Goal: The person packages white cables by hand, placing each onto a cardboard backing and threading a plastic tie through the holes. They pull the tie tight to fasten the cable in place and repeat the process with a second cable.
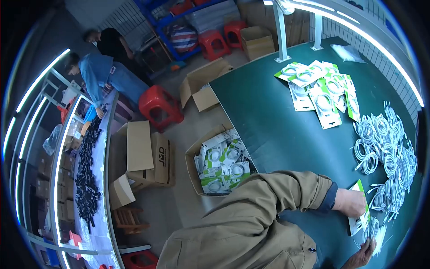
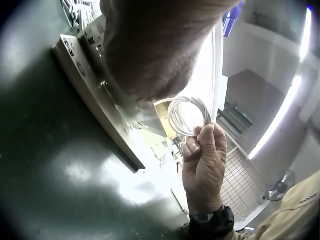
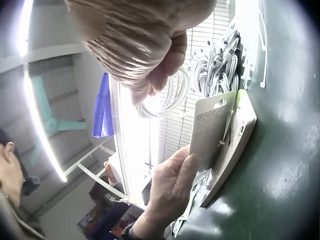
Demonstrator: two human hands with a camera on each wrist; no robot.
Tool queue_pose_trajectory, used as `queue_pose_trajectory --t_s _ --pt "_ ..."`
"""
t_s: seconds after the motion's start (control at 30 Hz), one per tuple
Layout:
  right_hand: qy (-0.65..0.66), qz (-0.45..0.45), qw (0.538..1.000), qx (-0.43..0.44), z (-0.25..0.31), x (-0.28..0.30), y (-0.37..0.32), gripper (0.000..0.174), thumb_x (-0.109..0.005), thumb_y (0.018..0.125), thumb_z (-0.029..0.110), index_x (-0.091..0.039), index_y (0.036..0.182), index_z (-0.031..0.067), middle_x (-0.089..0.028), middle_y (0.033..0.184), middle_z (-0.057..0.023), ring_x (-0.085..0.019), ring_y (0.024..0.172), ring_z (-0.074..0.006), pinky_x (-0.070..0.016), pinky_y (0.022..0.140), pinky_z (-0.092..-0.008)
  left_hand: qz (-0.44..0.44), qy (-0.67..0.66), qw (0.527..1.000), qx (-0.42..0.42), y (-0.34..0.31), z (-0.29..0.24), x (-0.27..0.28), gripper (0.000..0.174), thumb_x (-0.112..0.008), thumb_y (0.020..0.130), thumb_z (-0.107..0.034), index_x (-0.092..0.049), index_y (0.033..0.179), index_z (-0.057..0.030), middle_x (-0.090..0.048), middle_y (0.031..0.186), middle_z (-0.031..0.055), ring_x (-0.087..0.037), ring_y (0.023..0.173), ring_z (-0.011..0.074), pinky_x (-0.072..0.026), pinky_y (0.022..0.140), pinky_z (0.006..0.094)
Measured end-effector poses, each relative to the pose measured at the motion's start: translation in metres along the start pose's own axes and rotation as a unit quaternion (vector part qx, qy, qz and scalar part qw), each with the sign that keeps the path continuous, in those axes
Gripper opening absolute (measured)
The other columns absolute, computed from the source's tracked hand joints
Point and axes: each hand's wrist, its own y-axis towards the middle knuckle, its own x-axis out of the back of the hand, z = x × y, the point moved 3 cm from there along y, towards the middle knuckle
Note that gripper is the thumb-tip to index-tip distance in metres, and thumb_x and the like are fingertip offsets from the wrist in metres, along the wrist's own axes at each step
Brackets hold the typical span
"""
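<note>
My left hand [image 1: 351, 202] grips a white and green packaging card [image 3: 210, 122] by its edge, held up off the table in the right wrist view. Behind it a second card, or another layer of package, [image 3: 234, 150] stands tilted against the green tabletop. Beside it my right hand [image 1: 363, 255] pinches a coiled white cable [image 2: 189, 117] between thumb and fingers, close to the card. In the right wrist view the knuckles of that hand cover part of the coil. The left wrist view shows my left hand [image 2: 150, 55] large, hiding most of its card.
A heap of grey-white coiled cables [image 1: 389, 148] lies at the table's far side. Several packed cables on cards [image 1: 323, 89] are piled to the left, near a plastic bag [image 1: 347, 53]. A carton [image 1: 191, 172] of packed cables stands by the table edge. Two people work at another bench.
</note>
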Motion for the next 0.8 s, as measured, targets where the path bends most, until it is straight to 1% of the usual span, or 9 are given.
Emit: queue_pose_trajectory --t_s 0.07,0.1,0.2,0.3,0.4,0.53,0.63,0.73,0.8 --pt "-0.003 -0.005 1.000 0.010 0.002 0.001 0.002 0.024 -0.080 0.097 0.021 -0.078 0.103 -0.0019 -0.078 0.090 -0.0149 -0.073 0.079 -0.0279 -0.0588 0.074 -0.0390 -0.044 0.069 0.997 -0.017 0.000 -0.002 -0.006 0.018 -0.072 0.085 -0.018 -0.077 0.084 -0.0007 -0.077 0.086 0.0131 -0.076 0.086 0.0312 -0.0587 0.075 0.0416" --pt "0.004 -0.007 1.000 0.002 0.002 0.000 0.002 0.024 -0.079 0.097 0.021 -0.078 0.103 -0.0020 -0.078 0.090 -0.0151 -0.073 0.079 -0.0285 -0.0588 0.075 -0.0395 -0.076 0.069 0.994 -0.025 -0.002 -0.001 0.002 0.015 -0.071 0.084 -0.015 -0.077 0.083 -0.0010 -0.076 0.083 0.0119 -0.076 0.081 0.0300 -0.0584 0.069 0.0399" --pt "0.021 -0.006 1.000 -0.018 0.000 0.001 0.001 0.025 -0.079 0.098 0.022 -0.078 0.102 -0.0024 -0.078 0.091 -0.0156 -0.073 0.081 -0.0302 -0.0587 0.077 -0.0410 -0.103 0.074 0.992 -0.019 0.002 0.000 0.010 0.013 -0.072 0.083 -0.015 -0.075 0.079 -0.0031 -0.075 0.081 0.0113 -0.075 0.080 0.0283 -0.0582 0.069 0.0395" --pt "0.006 -0.030 1.000 -0.002 -0.003 0.007 0.002 0.028 -0.080 0.096 0.024 -0.078 0.101 -0.0028 -0.077 0.090 -0.0161 -0.072 0.079 -0.0310 -0.0589 0.077 -0.0417 -0.128 0.087 0.988 0.006 0.004 -0.008 0.028 0.012 -0.071 0.081 -0.016 -0.074 0.076 -0.0048 -0.074 0.080 0.0098 -0.073 0.077 0.0266 -0.0568 0.069 0.0386" --pt "-0.051 -0.034 0.998 0.000 -0.011 0.015 0.003 0.032 -0.082 0.095 0.027 -0.078 0.103 -0.0035 -0.077 0.091 -0.0173 -0.072 0.078 -0.0311 -0.0591 0.077 -0.0424 -0.146 0.109 0.983 0.000 -0.005 -0.031 0.066 0.012 -0.071 0.080 -0.017 -0.073 0.076 -0.0054 -0.073 0.079 0.0087 -0.070 0.075 0.0253 -0.0547 0.067 0.0381" --pt "-0.011 0.000 0.998 -0.063 -0.014 0.016 0.004 0.035 -0.082 0.095 0.029 -0.077 0.105 -0.0049 -0.077 0.093 -0.0175 -0.072 0.079 -0.0300 -0.0597 0.078 -0.0420 -0.166 0.103 0.981 0.007 -0.031 -0.082 0.102 0.016 -0.069 0.079 -0.019 -0.072 0.076 -0.0034 -0.072 0.077 0.0096 -0.069 0.074 0.0255 -0.0535 0.064 0.0384" --pt "0.008 0.019 0.996 -0.091 -0.008 0.010 0.002 0.034 -0.081 0.096 0.027 -0.076 0.105 -0.0057 -0.077 0.095 -0.0177 -0.073 0.081 -0.0290 -0.0604 0.080 -0.0411 -0.107 0.048 0.993 0.015 -0.045 -0.108 0.083 0.019 -0.069 0.079 -0.021 -0.073 0.079 -0.0024 -0.072 0.077 0.0103 -0.070 0.073 0.0262 -0.0537 0.063 0.0393" --pt "0.030 0.046 0.994 -0.098 -0.014 0.006 0.001 0.033 -0.080 0.097 0.024 -0.075 0.108 -0.0060 -0.077 0.097 -0.0185 -0.074 0.084 -0.0291 -0.0609 0.081 -0.0406 0.024 -0.030 0.999 0.023 -0.049 -0.111 0.074 0.019 -0.070 0.080 -0.021 -0.074 0.081 -0.0025 -0.074 0.078 0.0110 -0.071 0.073 0.0270 -0.0540 0.063 0.0400" --pt "0.030 0.069 0.991 -0.114 -0.009 0.004 0.000 0.031 -0.079 0.098 0.022 -0.074 0.110 -0.0058 -0.077 0.098 -0.0194 -0.074 0.085 -0.0296 -0.0610 0.083 -0.0405 -0.006 -0.006 1.000 0.030 -0.049 -0.106 0.064 0.018 -0.069 0.082 -0.020 -0.075 0.081 -0.0030 -0.075 0.078 0.0114 -0.073 0.075 0.0274 -0.0545 0.062 0.0404"
